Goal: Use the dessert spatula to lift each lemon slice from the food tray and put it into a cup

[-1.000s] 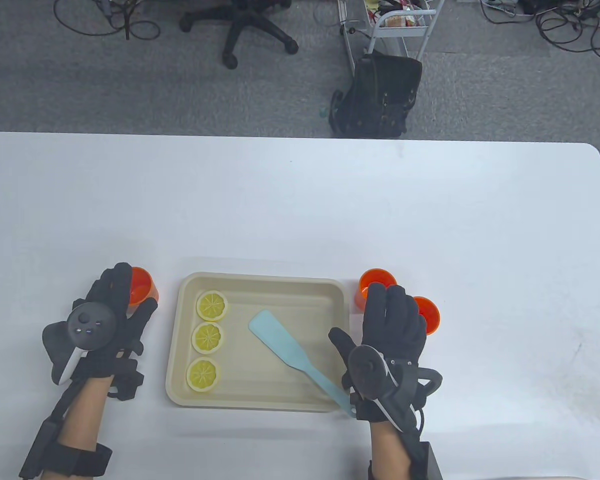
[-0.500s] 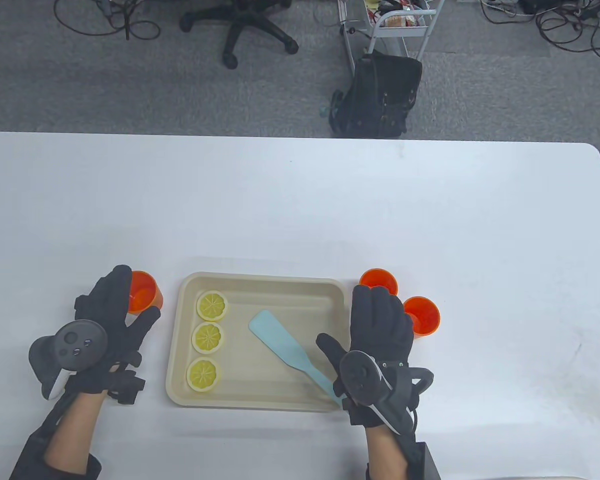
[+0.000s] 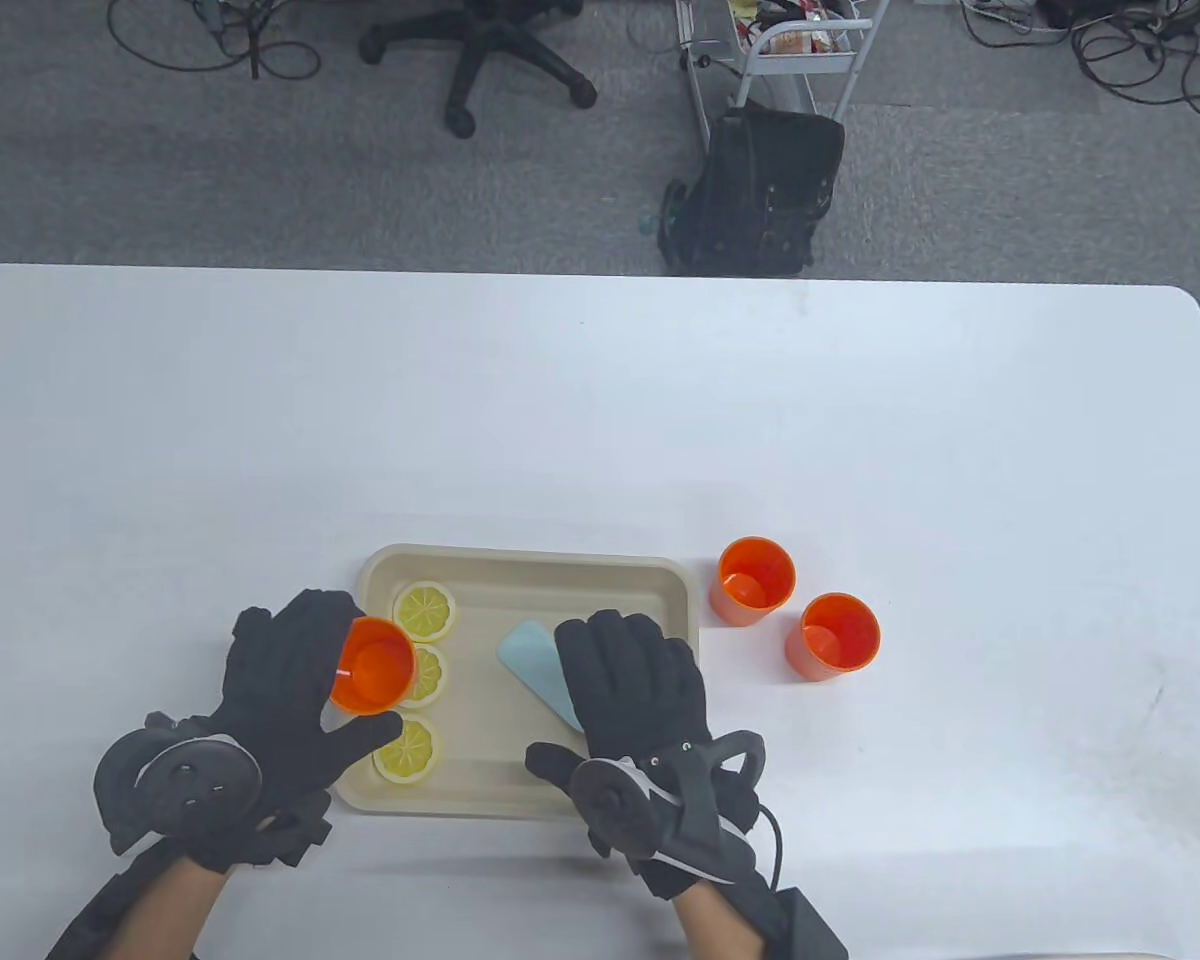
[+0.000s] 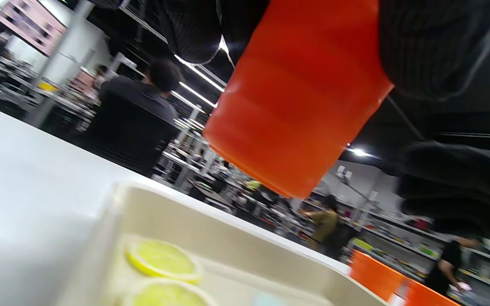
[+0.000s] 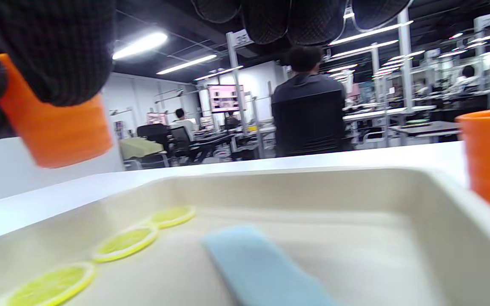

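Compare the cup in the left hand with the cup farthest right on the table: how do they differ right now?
The held cup is gripped by the left hand and lifted above the tray; the rightmost cup stands untouched on the table. The held cup hangs over the lemon slices; the rightmost cup sits outside the tray. Both are orange, open side up, and look empty.

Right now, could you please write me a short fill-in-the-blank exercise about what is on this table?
1. The left hand holds an orange cup lifted above the ____.
2. ____ lemon slices lie in the food tray.
3. The right hand hovers over the light blue ____.
4. ____ orange cups stand on the table to the right of the tray.

Missing words: food tray; three; dessert spatula; two
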`<state>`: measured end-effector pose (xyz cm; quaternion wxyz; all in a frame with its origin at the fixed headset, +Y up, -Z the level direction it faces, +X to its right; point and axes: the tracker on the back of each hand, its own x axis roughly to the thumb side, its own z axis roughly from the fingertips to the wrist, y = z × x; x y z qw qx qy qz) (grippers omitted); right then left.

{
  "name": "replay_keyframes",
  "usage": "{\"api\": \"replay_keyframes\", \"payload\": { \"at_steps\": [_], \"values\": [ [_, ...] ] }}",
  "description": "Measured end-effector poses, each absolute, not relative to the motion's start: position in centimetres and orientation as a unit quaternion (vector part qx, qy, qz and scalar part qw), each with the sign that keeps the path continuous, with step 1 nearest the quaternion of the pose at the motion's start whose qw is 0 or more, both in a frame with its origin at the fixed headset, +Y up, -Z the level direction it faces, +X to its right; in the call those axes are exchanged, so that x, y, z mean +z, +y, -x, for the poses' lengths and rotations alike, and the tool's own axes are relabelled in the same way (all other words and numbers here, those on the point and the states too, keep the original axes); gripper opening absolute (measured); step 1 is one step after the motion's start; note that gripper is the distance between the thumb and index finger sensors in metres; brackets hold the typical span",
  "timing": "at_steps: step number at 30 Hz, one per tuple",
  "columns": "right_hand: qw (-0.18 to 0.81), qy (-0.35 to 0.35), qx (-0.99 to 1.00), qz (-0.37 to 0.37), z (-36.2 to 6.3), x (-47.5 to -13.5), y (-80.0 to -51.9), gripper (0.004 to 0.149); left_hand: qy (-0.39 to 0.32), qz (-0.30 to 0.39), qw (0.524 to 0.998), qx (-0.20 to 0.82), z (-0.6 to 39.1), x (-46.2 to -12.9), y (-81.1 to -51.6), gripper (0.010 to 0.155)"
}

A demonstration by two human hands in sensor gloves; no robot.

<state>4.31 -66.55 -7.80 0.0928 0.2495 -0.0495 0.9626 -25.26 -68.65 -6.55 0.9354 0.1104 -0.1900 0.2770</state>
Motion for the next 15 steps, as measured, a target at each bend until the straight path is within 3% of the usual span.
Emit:
{"api": "replay_keyframes", "payload": {
  "at_steps": [10, 15],
  "values": [
    [0.102, -0.027, 0.928, -0.358, -1.1, -5.9, -67.0, 0.109, -0.297, -0.049, 0.915, 0.269, 21.3, -5.4, -68.9, 0.115],
    [0.074, -0.029, 0.925, -0.372, -0.4, -5.4, -67.3, 0.113, -0.318, -0.03, 0.914, 0.249, 20.4, -5.3, -69.4, 0.117]
  ]
}}
